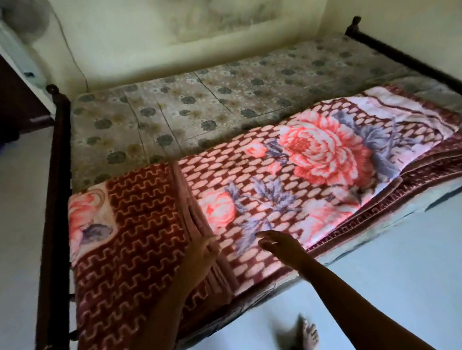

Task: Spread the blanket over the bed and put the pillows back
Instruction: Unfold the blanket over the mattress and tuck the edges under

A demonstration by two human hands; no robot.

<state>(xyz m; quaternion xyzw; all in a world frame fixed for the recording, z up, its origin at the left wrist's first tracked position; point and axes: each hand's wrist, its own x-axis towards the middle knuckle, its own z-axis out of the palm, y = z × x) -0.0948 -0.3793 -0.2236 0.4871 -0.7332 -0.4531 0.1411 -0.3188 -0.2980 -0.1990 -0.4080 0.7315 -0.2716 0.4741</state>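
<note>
Two open hands, your left hand [204, 251] and right hand [279, 246], take no grip yet on the thick red floral blanket [294, 166] lying folded along the near half of the dark-framed bed [202, 103], so a one-sided pull could slide it floorward.

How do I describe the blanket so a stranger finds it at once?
Find the dark-framed bed by the wall. The blanket lies folded along its near side. Only it is red with big pink flowers; the bare mattress beside it is pale.
</note>
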